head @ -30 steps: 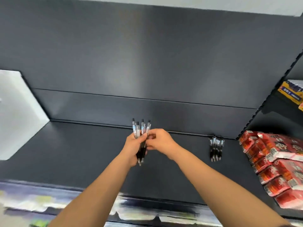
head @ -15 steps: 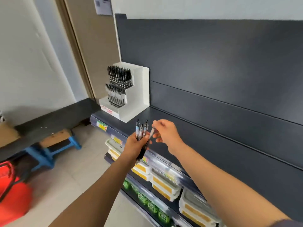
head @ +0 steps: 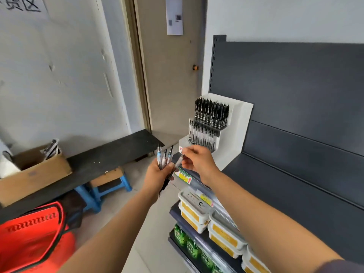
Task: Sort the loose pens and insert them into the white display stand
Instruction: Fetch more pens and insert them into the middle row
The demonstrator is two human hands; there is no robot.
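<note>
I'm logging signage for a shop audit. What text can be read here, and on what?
"区" on the wall sign, top cropped; its neighbour is unreadable.
"C" on a white box lid.
Door notice, shelf price tags, labels on the pens: too small or blurred.

Large black handwriting (head: 21,5) on the wall (head: 59,66) ends in 区, a box lid (head: 194,200) carries a "C", and the shelf labels (head: 184,176) are too blurred to read.

Both bare forearms extend forward, with the hands close together. The left hand (head: 158,175) grips a bundle of pens (head: 163,157) upright in a fist. The right hand (head: 200,161), knuckles up, pinches a single pen (head: 178,162) between its fingertips.
</note>
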